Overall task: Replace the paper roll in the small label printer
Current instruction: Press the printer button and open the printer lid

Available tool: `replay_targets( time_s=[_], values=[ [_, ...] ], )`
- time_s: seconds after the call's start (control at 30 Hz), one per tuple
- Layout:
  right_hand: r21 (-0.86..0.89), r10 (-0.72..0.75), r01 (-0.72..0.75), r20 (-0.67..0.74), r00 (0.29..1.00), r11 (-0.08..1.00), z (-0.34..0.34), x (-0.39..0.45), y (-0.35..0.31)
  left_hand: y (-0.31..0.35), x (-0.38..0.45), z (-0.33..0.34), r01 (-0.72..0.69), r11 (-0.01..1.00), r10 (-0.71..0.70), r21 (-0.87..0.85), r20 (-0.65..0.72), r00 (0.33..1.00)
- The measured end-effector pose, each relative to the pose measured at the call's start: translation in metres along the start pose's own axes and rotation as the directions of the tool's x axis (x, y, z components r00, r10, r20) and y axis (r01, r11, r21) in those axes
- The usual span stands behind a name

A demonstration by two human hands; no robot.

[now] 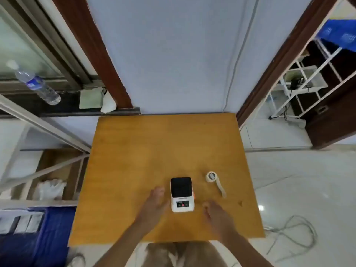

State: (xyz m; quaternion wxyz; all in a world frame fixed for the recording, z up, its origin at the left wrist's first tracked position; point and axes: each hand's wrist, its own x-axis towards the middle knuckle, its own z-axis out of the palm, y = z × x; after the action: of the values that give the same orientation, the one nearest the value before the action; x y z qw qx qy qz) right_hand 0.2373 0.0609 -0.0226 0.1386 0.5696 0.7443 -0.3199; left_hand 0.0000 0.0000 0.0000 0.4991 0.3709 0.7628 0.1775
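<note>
A small white label printer (182, 194) with a dark lid stands near the front middle of the wooden table (134, 151); its lid looks closed. To its right lies a white paper roll (211, 176) with a strip of labels trailing toward me. My left hand (155, 199) hovers just left of the printer, fingers apart, holding nothing. My right hand (215, 212) is to the printer's lower right, also empty, a short gap away from it. Both hands are blurred.
A plastic water bottle (37, 85) lies on a dark ledge at the far left. White shelving (300, 78) stands at the right, a blue bin (38, 237) at the lower left. A grey cable (294, 234) loops on the floor at the right.
</note>
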Motion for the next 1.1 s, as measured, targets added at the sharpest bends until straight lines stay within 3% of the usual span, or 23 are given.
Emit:
replay_targets(
  time_s=[0.07, 0.13, 0.27, 0.4, 0.57, 0.8, 0.97, 1.1],
  values=[
    [-0.040, -0.018, 0.013, -0.133, 0.991, 0.999, 0.016, 0.018, -0.007, -0.003, 0.024, 0.018, -0.075, 0.994, 0.063, -0.078, -0.154, 0.986],
    [0.031, -0.080, 0.094, -0.298, 0.951, 0.995, 0.032, 0.032, -0.018, -0.006, 0.045, 0.030, -0.177, 0.978, 0.139, -0.115, -0.279, 0.950],
    [0.072, -0.125, 0.185, -0.498, 0.858, 0.980, 0.061, 0.051, -0.010, -0.034, 0.063, 0.065, -0.294, 0.951, 0.304, 0.096, -0.464, 0.832],
    [0.127, -0.141, 0.263, -0.589, 0.796, 0.956, 0.067, 0.064, -0.001, -0.044, 0.074, 0.073, -0.351, 0.927, 0.365, 0.132, -0.539, 0.759],
    [0.061, -0.205, 0.327, -0.666, 0.717, 0.943, 0.073, 0.063, 0.004, -0.049, 0.074, 0.077, -0.396, 0.891, 0.448, 0.220, -0.566, 0.693],
    [-0.056, -0.259, 0.321, -0.728, 0.635, 0.945, 0.083, 0.058, 0.005, -0.059, 0.056, 0.101, -0.280, 0.779, 0.593, 0.561, -0.516, 0.618],
    [-0.162, -0.300, 0.287, -0.783, 0.545, 0.944, 0.092, 0.050, 0.009, -0.068, 0.046, 0.111, -0.304, 0.756, 0.630, 0.580, -0.518, 0.578],
    [-0.009, -0.207, 0.316, -0.772, 0.601, 0.949, 0.079, 0.050, 0.008, -0.065, 0.046, 0.104, -0.323, 0.781, 0.594, 0.534, -0.478, 0.646]
  ],
)
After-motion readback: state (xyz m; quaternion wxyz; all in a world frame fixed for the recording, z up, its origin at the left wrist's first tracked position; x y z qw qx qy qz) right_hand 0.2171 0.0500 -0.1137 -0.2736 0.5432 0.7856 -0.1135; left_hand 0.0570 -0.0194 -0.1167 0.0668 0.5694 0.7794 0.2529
